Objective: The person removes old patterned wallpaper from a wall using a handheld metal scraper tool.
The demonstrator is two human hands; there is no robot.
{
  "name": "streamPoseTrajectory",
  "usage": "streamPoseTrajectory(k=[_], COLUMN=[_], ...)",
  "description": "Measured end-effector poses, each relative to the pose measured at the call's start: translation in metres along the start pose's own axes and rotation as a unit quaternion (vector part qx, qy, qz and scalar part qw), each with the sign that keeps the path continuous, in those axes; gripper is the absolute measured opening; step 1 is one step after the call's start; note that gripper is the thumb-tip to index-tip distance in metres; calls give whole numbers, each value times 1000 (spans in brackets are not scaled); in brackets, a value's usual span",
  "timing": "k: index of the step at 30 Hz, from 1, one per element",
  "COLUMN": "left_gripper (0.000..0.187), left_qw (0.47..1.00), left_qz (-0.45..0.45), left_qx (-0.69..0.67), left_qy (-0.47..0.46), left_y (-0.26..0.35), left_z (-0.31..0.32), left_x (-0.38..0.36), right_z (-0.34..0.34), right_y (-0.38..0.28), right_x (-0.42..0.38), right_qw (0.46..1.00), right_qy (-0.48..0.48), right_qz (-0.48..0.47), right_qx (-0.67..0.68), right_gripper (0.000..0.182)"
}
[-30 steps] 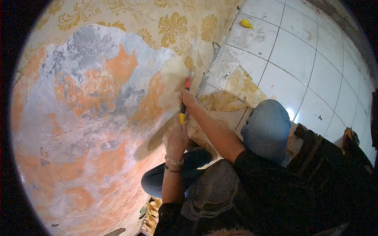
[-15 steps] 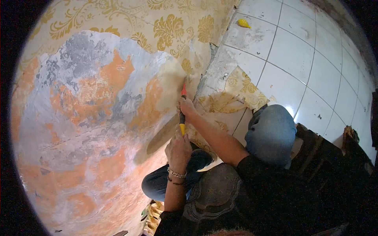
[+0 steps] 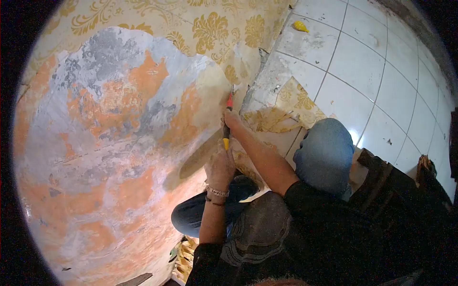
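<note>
A long scraper (image 3: pixel 226 131) with a red neck, a dark handle and a yellow end stands against the wall (image 3: pixel 143 105). My left hand (image 3: pixel 220 168), with bracelets at the wrist, is wrapped round its yellow end. Farther up the tool, my right hand (image 3: pixel 232 119) grips it near the red neck. The tip meets the wall beside the edge of the patterned wallpaper (image 3: pixel 207 33). Left of the hands the wall shows bare plaster in grey and orange patches.
Peeled wallpaper (image 3: pixel 305 102) lies on the white tiled floor (image 3: pixel 355 66). A small yellow object (image 3: pixel 300 26) is on the tiles at the top. Wallpaper scraps (image 3: pixel 185 257) lie at the bottom. My jeans-covered knee (image 3: pixel 327 155) is right of the right forearm.
The view has shifted slightly, with the wall edge and tiles now a little to the right and higher. Both hands, still on the scraper, appear slightly right and higher.
</note>
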State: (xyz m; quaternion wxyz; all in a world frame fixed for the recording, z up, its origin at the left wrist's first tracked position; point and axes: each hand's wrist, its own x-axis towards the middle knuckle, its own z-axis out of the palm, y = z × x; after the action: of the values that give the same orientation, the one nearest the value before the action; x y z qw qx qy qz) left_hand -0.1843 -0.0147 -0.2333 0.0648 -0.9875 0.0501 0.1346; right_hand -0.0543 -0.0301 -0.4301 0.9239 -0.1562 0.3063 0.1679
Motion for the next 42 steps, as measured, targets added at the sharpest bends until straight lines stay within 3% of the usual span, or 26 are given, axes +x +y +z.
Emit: streamPoseTrajectory(k=[6,9,15,19,20,22,23,26,28,30,32,35,37,42], left_gripper=[43,39,38,37,39,41,39,36,34,32,32,35,34,33], left_qw=[1000,997,998,998,999,1000,999,999,998,994,997,996,998,998], left_qz=[23,67,-4,27,24,9,10,2,-8,47,42,73,24,13], left_qx=[-16,25,-53,-57,-38,-24,-29,-47,-61,-20,-17,-10,-42,-67], left_qy=[14,37,13,-8,-11,-10,-19,-21,-4,100,62,56,40,-14], left_y=[-8,-13,-6,-10,-9,-11,-14,-14,-12,-16,-22,-15,-6,-16], left_z=[-7,31,6,32,36,37,34,23,21,23,9,-3,-10,28], left_x=[-3,20,-4,25,28,25,21,13,20,31,35,29,12,33], right_z=[11,-9,-28,-36,-66,-98,-78,-33,4,5,-11,-33,-71,-81], right_y=[5,-10,27,-1,16,60,53,16,-21,-14,5,16,62,65], right_x=[0,32,46,45,75,146,122,42,-11,29,47,85,139,145], right_qw=[1000,998,987,972,972,876,875,956,981,986,990,992,908,919], right_qy=[7,15,39,59,56,-84,-92,-5,55,64,74,56,-29,-18], right_qz=[-19,-22,-52,-65,-65,-324,-320,-153,-45,-27,-3,-32,-301,-264], right_qx=[-18,-62,-144,-218,-218,-348,-351,-250,-178,-149,-122,-112,-289,-292], right_gripper=[14,16,22,23,23,24,24,23,23,21,20,23,22,19])
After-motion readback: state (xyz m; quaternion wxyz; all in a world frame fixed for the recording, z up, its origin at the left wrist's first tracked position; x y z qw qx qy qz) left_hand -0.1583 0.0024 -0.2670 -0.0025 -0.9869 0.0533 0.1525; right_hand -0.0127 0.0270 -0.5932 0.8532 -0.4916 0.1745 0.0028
